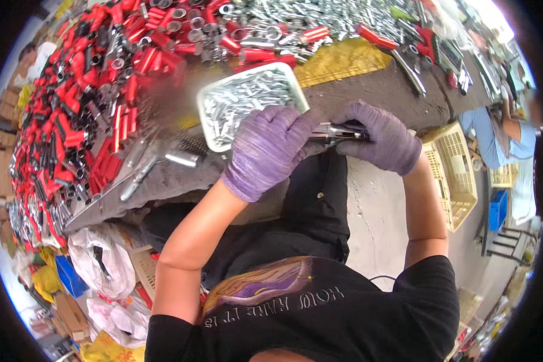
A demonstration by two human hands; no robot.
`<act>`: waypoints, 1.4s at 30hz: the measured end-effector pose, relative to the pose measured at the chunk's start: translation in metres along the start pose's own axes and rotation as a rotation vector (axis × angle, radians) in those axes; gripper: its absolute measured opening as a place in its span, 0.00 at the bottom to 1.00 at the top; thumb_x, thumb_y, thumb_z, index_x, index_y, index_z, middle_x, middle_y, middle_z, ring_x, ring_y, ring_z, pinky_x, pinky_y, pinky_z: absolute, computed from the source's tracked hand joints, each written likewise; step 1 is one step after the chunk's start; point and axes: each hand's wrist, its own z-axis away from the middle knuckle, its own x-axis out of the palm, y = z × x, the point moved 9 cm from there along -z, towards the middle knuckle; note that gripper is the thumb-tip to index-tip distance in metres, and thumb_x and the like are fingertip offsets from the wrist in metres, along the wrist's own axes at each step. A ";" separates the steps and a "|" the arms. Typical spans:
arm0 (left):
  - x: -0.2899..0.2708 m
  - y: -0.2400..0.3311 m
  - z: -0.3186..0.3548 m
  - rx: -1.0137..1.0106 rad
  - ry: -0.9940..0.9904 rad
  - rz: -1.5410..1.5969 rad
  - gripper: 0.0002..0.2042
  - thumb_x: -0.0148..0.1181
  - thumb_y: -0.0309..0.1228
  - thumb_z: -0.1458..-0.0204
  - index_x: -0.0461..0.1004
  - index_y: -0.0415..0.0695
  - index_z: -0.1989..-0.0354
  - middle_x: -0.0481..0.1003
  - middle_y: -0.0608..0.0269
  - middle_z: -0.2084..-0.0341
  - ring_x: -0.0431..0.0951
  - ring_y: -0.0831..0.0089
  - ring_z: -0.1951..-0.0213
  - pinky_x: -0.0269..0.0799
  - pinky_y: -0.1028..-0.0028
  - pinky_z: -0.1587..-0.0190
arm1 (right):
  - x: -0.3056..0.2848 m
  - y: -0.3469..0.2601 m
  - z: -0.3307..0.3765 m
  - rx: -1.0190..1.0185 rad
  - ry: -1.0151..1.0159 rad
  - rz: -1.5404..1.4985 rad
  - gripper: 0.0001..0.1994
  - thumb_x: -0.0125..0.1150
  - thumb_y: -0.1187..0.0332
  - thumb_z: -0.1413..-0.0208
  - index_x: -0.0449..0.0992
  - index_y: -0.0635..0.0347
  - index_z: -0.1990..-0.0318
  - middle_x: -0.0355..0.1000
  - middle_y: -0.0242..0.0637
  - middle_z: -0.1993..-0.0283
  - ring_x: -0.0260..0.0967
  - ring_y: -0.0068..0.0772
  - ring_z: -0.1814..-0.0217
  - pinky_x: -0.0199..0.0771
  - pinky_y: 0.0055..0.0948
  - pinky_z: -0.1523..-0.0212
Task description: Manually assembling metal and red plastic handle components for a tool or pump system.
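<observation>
Left hand: the left hand (268,148), in a purple glove, is curled around the near end of a slim metal tool (338,131), fingers wrapped over it.
Right hand: the right hand (383,137), gloved the same, is clenched on the tool's far end; both hands meet in front of the person's chest.
Tool: dark and silver, mostly hidden between the gloves; its exact kind cannot be told. It looks stiff, small and fairly light; bare metal is likely slick, so the fabric gloves help, and a grip at both ends seems the steadiest hold.
Tray: a pale tray (206,114) of small silver metal sleeves (247,99) sits just beyond the left hand, touching its knuckles or nearly so.
Table: the grey table (368,90) beyond both hands carries heaps of red tubes (96,78) and loose silver parts (320,18); these would be hard, rolling and easy to scatter.
Crate: a yellow crate (455,175) stands to the right of the right hand.
</observation>
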 end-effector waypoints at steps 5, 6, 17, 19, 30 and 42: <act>0.042 0.029 -0.023 -0.005 -0.061 0.087 0.25 0.67 0.39 0.64 0.73 0.46 0.53 0.72 0.60 0.65 0.73 0.61 0.62 0.70 0.64 0.59 | -0.014 0.077 0.037 0.160 -0.092 -0.464 0.15 0.62 0.67 0.48 0.72 0.60 0.54 0.73 0.36 0.65 0.72 0.29 0.65 0.74 0.28 0.63; 0.049 0.035 -0.030 0.010 -0.053 0.094 0.25 0.67 0.39 0.64 0.73 0.46 0.53 0.72 0.60 0.65 0.73 0.61 0.62 0.70 0.64 0.59 | -0.024 0.098 0.042 0.193 0.031 -0.523 0.14 0.61 0.67 0.47 0.73 0.61 0.55 0.73 0.35 0.65 0.72 0.27 0.65 0.73 0.26 0.64; 0.131 0.019 -0.068 -0.113 -0.023 0.175 0.20 0.58 0.36 0.54 0.70 0.44 0.52 0.71 0.53 0.59 0.71 0.56 0.56 0.66 0.60 0.52 | -0.142 0.280 0.013 0.626 0.337 0.831 0.14 0.52 0.61 0.45 0.71 0.53 0.53 0.69 0.53 0.51 0.68 0.54 0.51 0.67 0.45 0.51; 0.126 0.017 -0.068 -0.110 -0.019 0.176 0.20 0.59 0.36 0.54 0.70 0.45 0.52 0.70 0.53 0.59 0.70 0.56 0.55 0.66 0.60 0.51 | -0.139 0.270 0.002 0.665 0.281 0.795 0.14 0.52 0.62 0.45 0.70 0.53 0.52 0.69 0.54 0.52 0.68 0.55 0.51 0.67 0.45 0.51; 0.126 0.022 -0.073 -0.068 -0.072 0.242 0.22 0.60 0.37 0.56 0.70 0.45 0.51 0.71 0.55 0.59 0.71 0.56 0.55 0.65 0.60 0.50 | -0.155 0.344 0.047 0.441 1.031 -1.402 0.07 0.49 0.73 0.50 0.68 0.60 0.63 0.67 0.37 0.75 0.66 0.32 0.78 0.70 0.31 0.76; 0.121 0.023 -0.070 -0.063 -0.022 0.244 0.20 0.60 0.37 0.53 0.71 0.46 0.51 0.72 0.55 0.60 0.71 0.56 0.56 0.66 0.60 0.52 | -0.142 0.229 0.037 0.174 0.783 -1.396 0.21 0.46 0.44 0.50 0.63 0.51 0.80 0.50 0.25 0.86 0.46 0.24 0.84 0.48 0.28 0.80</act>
